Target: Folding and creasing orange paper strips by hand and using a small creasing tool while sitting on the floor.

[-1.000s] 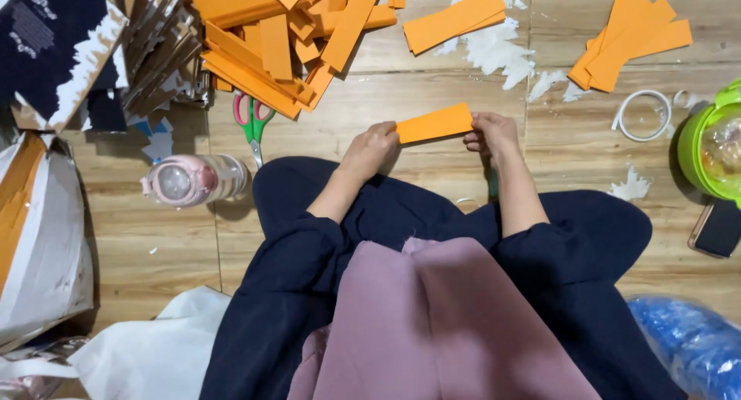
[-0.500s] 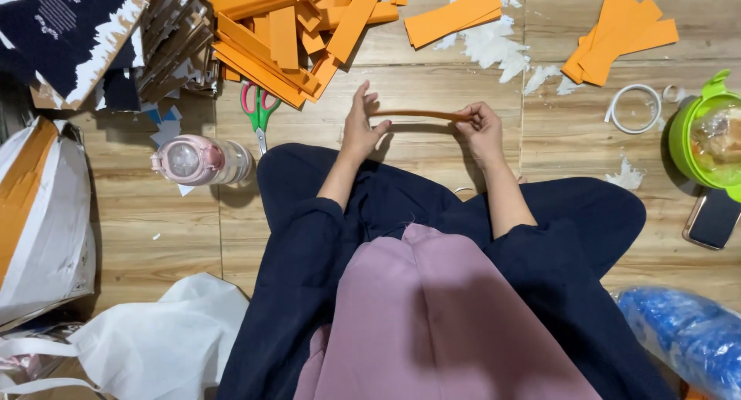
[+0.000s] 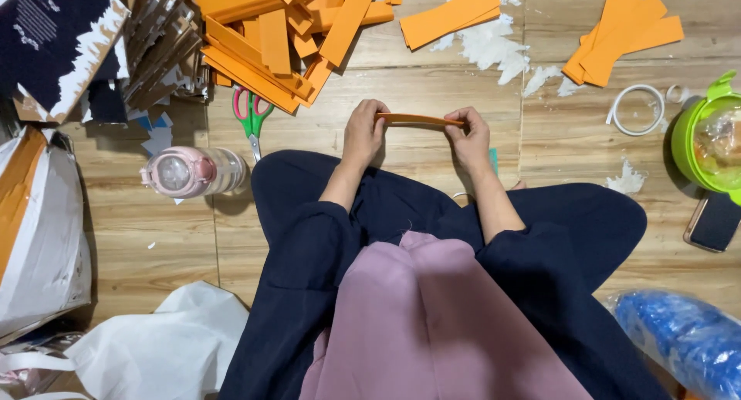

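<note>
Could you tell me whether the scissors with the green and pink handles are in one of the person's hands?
No, the green-and-pink-handled scissors lie on the wooden floor, left of both hands.

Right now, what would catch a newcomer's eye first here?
The big heap of orange paper strips on the wooden floor, top centre. Just below it, the left hand and right hand hold one folded orange paper strip between them. A lime-green plastic container sits far right.
</note>
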